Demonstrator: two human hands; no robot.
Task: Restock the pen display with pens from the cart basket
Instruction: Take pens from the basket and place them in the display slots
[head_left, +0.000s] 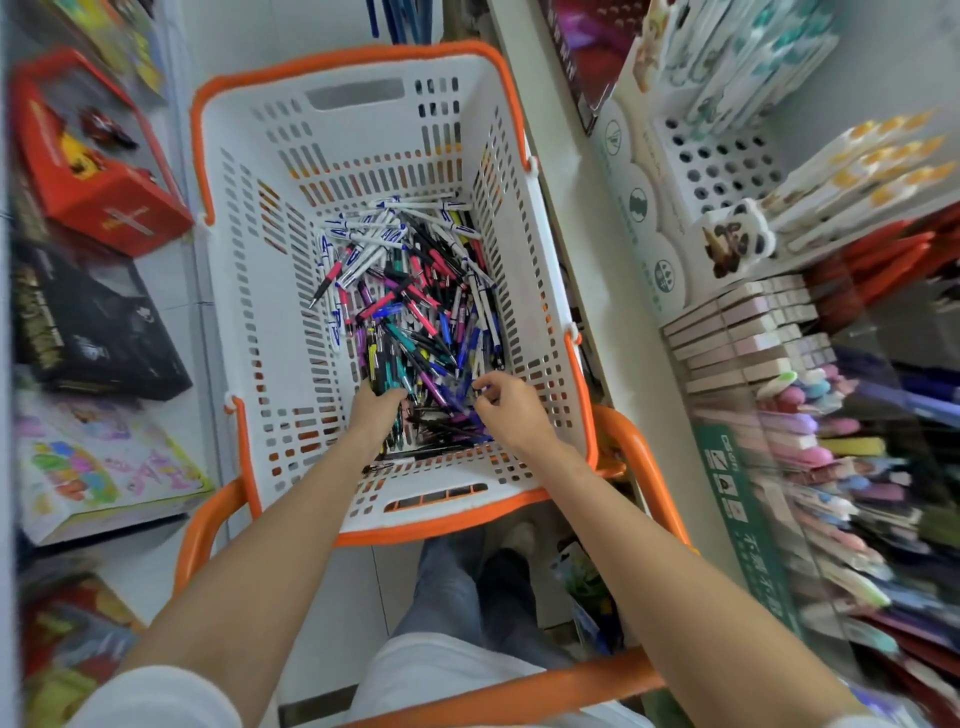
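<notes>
In the basket (249, 312) | left hand (376, 413) fingers curled round pens (415, 291) | right hand (511, 410) fingers curled over pens, grip unclear

A red cardboard box with a clear window (98, 171) lies on the left-hand shelf, blurred. Just nearer sits a black printed box (93, 322), and nearer again a pastel picture book with cartoon lettering (104, 467). On the right shelf stands a small white panda-printed piece (732, 241). Below, grey trousers (457, 587) and a dark shoe (503, 569) show over pale floor tiles (371, 582).
</notes>
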